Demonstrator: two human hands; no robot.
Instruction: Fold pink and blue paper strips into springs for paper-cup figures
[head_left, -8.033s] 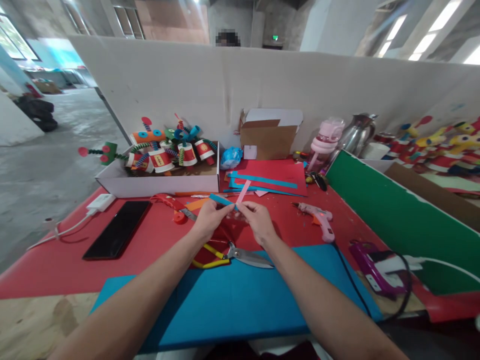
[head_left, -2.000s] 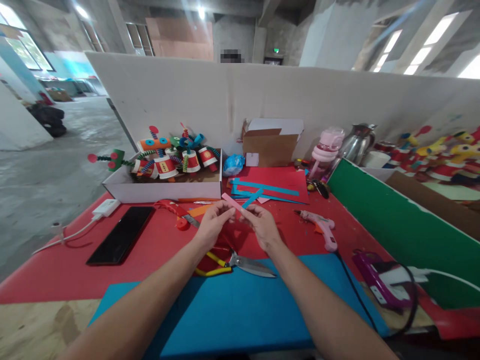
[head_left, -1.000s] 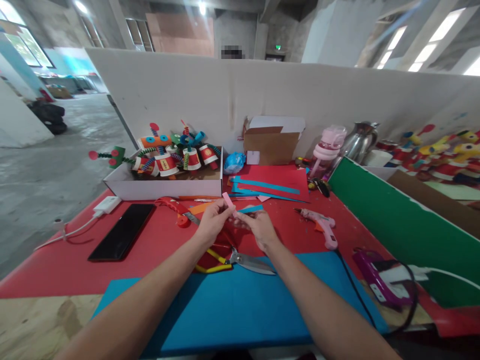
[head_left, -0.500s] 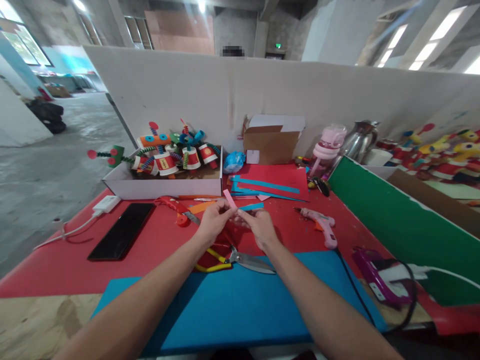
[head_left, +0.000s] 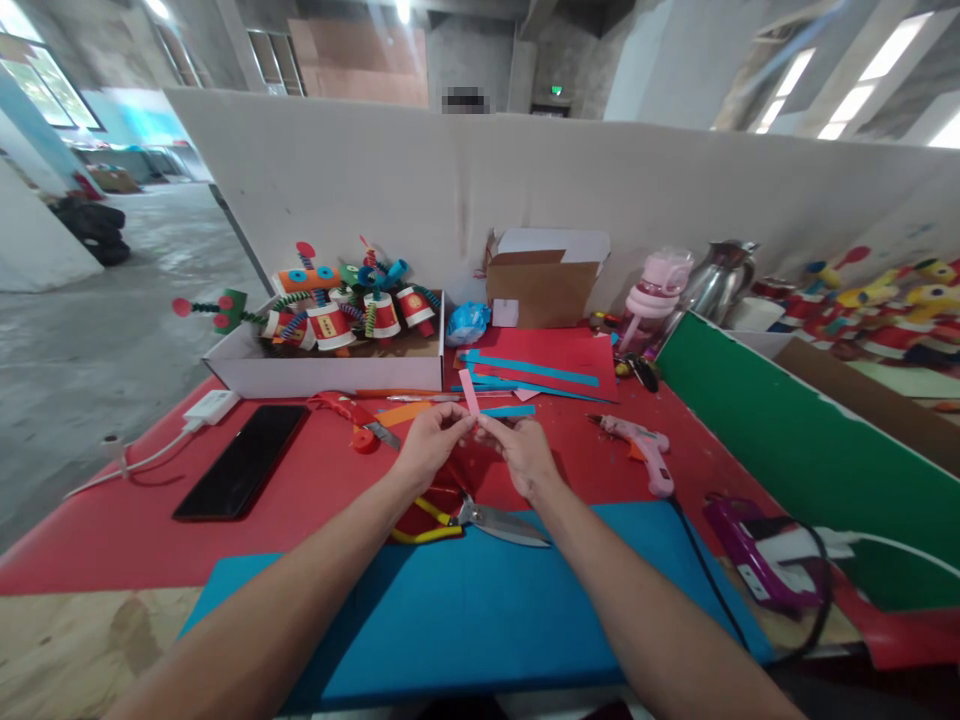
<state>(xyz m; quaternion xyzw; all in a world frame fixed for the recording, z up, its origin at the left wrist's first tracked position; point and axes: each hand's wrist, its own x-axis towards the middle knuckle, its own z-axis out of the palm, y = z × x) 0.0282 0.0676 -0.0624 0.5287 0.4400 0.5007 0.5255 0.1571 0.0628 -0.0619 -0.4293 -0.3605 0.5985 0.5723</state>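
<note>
My left hand (head_left: pixel 433 438) and my right hand (head_left: pixel 523 452) meet over the table, fingers pinched together. At their fingertips a narrow pink paper strip (head_left: pixel 469 392) points up, and a blue paper strip (head_left: pixel 510 411) runs out rightward behind my right fingers. The two strips meet at the pinch; my fingers hide the join. Below the hands lie shears (head_left: pixel 499 522) with yellow handles, partly on a blue board (head_left: pixel 465 620). A utility knife (head_left: pixel 384 434) rests just left of my left hand.
A pink glue gun (head_left: pixel 637 448) lies to the right, its cord trailing forward. Behind, a white box (head_left: pixel 330 376) holds paper-cup figures. Blue strips (head_left: pixel 536 370) lie on red paper. A phone (head_left: pixel 244 462) is at left; a green panel (head_left: pixel 795 450) borders the right.
The pink strip has swung more upright and shifted slightly right. The blue strip's free end has moved a little to the right. Both hands keep their pinch.
</note>
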